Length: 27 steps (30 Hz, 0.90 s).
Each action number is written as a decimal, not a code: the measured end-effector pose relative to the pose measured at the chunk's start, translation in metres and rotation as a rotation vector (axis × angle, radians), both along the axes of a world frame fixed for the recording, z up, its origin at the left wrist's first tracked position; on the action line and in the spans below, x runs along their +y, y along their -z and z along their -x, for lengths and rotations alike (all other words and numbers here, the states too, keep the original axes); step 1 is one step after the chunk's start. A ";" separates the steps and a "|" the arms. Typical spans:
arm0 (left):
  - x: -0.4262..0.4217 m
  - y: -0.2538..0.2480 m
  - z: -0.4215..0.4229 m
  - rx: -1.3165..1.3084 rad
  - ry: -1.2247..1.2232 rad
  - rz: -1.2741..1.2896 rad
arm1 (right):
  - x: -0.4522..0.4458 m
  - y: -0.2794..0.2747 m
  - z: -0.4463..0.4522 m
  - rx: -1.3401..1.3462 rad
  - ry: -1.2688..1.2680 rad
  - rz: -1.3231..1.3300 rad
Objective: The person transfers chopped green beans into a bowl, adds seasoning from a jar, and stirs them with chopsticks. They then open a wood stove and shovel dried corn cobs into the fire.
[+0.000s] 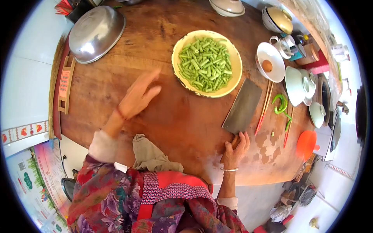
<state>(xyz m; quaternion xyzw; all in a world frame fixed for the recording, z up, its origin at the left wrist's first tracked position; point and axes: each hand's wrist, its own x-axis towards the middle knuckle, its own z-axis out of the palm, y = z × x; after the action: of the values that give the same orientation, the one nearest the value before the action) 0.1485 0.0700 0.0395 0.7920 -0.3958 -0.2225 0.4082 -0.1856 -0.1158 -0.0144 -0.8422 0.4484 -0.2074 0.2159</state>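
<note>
My left hand (138, 97) is over the wooden table, fingers stretched out and thumb apart, holding nothing. It is left of a yellow enamel basin (236, 68) filled with cut green beans (206, 64). My right hand (236, 150) is closed around the handle of a cleaver (243, 106), near the table's front edge. The cleaver's broad dark blade lies flat on the table, pointing away from me, just below and right of the basin. A crumpled grey-brown cloth (149, 155) lies at the table's edge in front of my body.
Right of the cleaver lie red-tipped chopsticks (264, 106) and a green pepper (280, 104). A white bowl (275, 54) holding an egg (267, 66), stacked bowls (295, 85) and a red plastic scoop (305, 145) line the right side. An upturned metal basin (97, 33) occupies the back left.
</note>
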 end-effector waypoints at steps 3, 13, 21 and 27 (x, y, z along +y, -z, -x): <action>0.067 -0.007 0.048 -0.294 0.220 -0.143 | -0.001 -0.001 0.001 -0.057 -0.015 -0.042; 0.148 0.069 0.176 -0.403 0.139 -0.177 | -0.002 0.014 0.007 -0.135 -0.094 0.055; 0.163 0.011 0.113 -0.445 -0.808 0.071 | -0.007 0.015 0.012 -0.130 -0.181 0.090; 0.251 0.037 0.042 -0.387 -0.603 -0.311 | -0.010 0.015 0.016 -0.192 -0.204 -0.008</action>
<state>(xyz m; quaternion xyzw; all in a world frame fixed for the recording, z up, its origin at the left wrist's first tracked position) 0.1064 0.3205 0.0027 0.9525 -0.1767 0.0035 0.2481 -0.2017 -0.1260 -0.0292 -0.8588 0.3387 -0.2623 0.2811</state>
